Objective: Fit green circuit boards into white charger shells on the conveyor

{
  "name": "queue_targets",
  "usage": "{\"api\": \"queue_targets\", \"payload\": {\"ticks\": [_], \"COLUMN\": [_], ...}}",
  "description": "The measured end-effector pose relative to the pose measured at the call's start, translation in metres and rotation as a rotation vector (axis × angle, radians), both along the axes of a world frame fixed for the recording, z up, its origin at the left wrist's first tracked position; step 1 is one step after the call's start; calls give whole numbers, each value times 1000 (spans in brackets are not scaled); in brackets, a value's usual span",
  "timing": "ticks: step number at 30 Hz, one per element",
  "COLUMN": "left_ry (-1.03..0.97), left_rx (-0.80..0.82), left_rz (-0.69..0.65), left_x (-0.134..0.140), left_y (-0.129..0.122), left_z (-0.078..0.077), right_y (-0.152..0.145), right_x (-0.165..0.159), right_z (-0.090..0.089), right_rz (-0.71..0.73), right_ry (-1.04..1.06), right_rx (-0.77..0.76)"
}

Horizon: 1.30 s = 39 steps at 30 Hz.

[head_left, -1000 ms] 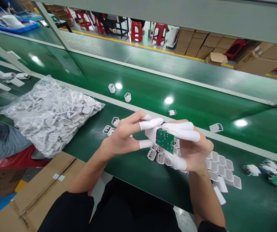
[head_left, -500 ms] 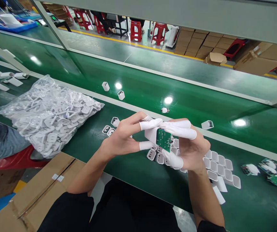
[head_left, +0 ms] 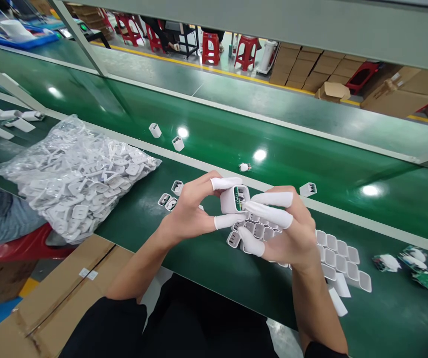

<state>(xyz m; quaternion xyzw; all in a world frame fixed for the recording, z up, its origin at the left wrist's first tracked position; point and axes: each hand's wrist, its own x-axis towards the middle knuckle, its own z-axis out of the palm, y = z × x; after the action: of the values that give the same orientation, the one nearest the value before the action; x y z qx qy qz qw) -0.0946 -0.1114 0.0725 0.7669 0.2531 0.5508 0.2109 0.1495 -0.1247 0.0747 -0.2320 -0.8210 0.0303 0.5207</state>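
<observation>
Between the thumb and fingers of my left hand [head_left: 195, 206], a white charger housing [head_left: 228, 200] is gripped, its open end facing right. Inside that opening sits a green circuit board [head_left: 237, 198], with only its edge and some components showing. My right hand [head_left: 281, 223] has its fingers stretched out, the fingertips touching the housing's open end and the thumb apart below. White finger cots cover the fingertips of both hands. Under my hands stand rows of white housings [head_left: 259, 231], partly hidden by the right hand.
A clear bag of white plastic parts [head_left: 83, 174] lies at left. Filled housings [head_left: 164, 199] stand near my left hand. Loose circuit boards [head_left: 418, 268] lie at right. Beyond, a green conveyor belt [head_left: 206, 144] carries a few housings and one board. A seated person's leg [head_left: 5, 214] shows at left.
The circuit board, earlier sticking far out of the housing, is now down inside it. My right thumb has come away from the board. Pieces on the belt have shifted left.
</observation>
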Motion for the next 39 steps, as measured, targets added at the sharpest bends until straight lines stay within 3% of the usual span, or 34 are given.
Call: {"api": "queue_targets", "payload": {"ticks": [6, 11, 16, 20, 23, 25, 31, 34, 39], "left_ry": [-41, -86, -288, -437, -448, -410, -234, -278, -468], "left_rx": [-41, -164, -486, -582, -589, -533, -310, -339, -421], "left_rz": [74, 12, 31, 58, -15, -92, -187, -181, -48], "left_x": [3, -1, 8, 20, 17, 11, 3, 11, 35], "left_y": [-6, -9, -12, -14, -14, -12, -1, -2, -10], "left_z": [-2, -6, -8, -11, -14, -14, -6, -5, -13], "right_y": [1, 5, 6, 3, 3, 6, 21, 24, 19], "right_x": [2, 3, -1, -5, -7, -7, -12, -16, -26], "right_z": [-4, -8, -6, -5, -6, -8, -19, -24, -23], "right_rz": [-97, -54, -30, -62, -47, 24, 399, 417, 382], "right_ry": [-186, -104, -35, -29, 36, 157, 556, 600, 671], "right_rx": [123, 187, 60, 28, -1, -111, -694, -835, -936]}}
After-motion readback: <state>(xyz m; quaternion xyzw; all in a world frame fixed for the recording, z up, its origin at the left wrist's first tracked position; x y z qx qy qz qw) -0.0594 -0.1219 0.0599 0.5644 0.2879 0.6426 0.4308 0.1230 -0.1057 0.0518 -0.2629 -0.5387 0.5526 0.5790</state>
